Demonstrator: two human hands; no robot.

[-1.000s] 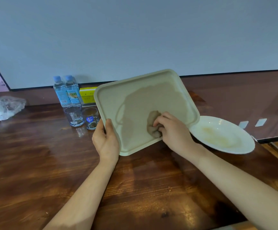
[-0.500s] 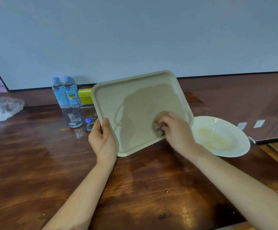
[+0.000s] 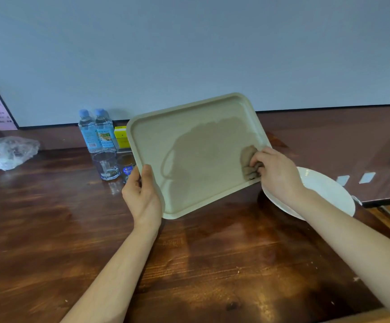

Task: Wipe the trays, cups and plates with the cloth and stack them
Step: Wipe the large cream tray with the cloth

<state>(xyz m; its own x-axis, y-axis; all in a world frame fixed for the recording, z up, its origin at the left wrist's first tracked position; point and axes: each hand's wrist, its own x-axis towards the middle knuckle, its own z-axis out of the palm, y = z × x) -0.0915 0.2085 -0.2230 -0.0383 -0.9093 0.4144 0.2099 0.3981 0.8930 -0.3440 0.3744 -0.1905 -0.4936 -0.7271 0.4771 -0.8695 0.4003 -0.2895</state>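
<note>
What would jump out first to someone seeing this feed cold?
The beige tray, tilted up at centre frame, gripped at its near-left edge by the left hand. The right hand presses a bunched brown cloth against its right edge. A white plate sits on the wooden table at right, partly behind that wrist.

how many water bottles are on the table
2. Both stand side by side at the back of the table against the wall, left of the tilted tray: the left bottle and the right bottle. The tray could hide others.
</note>
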